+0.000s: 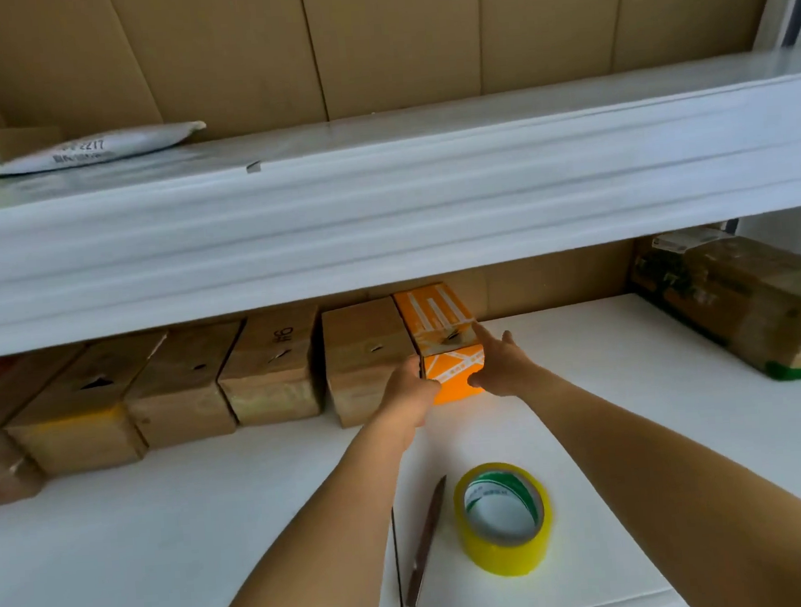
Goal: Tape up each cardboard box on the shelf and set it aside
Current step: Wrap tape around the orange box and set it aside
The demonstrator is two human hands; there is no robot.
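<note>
Orange box (444, 343) at right end of the row on the shelf (584, 385). Left hand (411, 388) curled round its near left corner, right hand (502, 367) fingers spread against right side, likely to pull it out for taping.

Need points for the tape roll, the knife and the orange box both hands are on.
tape roll (538, 537): head view, on its yellow outer band.
knife (427, 541): head view, mid-length of it, left of the tape.
orange box (435, 312): head view, on its top face, behind the hands.
</note>
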